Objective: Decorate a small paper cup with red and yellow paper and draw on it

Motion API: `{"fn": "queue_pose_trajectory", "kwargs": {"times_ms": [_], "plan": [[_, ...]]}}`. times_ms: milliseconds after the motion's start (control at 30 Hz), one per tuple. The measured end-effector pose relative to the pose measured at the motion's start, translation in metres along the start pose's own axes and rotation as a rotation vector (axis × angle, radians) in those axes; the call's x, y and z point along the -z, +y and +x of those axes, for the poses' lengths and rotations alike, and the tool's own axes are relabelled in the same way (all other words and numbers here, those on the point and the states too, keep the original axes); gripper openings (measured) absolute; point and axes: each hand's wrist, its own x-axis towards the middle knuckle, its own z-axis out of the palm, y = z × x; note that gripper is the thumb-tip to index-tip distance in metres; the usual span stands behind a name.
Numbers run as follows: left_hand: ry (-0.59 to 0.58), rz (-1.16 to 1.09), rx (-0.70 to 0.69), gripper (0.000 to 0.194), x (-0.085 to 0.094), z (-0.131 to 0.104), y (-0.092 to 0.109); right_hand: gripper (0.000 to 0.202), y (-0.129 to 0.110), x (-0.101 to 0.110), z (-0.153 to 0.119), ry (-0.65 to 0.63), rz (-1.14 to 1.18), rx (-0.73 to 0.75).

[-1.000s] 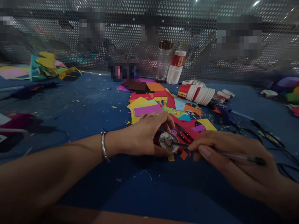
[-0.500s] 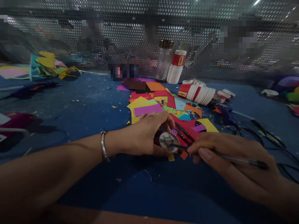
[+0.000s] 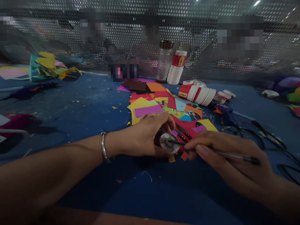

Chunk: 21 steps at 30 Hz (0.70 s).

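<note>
My left hand is closed around a small paper cup, its round white base turned towards me. Black lines radiate from a centre ring on that base. My fingers hide most of the cup's side. Pinched in my right hand is a pen with a clear barrel and a black end. Its dark tip touches the cup base near the middle. Just behind the cup, a dark pair of scissors lies on red paper, partly covered by my hands.
Coloured paper sheets and scraps spread beyond my hands. A glass bottle and stacked paper cups stand near the perforated metal screen; another cup stack lies sideways. Black cable runs at right, a glue gun lies left.
My right hand has shifted slightly left with the pen, so the pen tip sits further in on the cup base. My left hand and the cup stay almost still.
</note>
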Motion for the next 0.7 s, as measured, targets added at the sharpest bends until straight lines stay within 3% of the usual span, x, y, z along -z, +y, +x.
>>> {"fn": "queue_pose_trajectory", "kwargs": {"times_ms": [367, 700], "plan": [[-0.002, 0.024, -0.004, 0.054, 0.0006, 0.0009, 0.0022, 0.026, 0.0007, -0.0001, 0.0, -0.022, 0.054, 0.005], [0.003, -0.019, 0.008, 0.057, -0.002, -0.0003, 0.0009, 0.022, -0.0016, 0.0045, 0.0041, 0.039, -0.007, 0.007]]}}
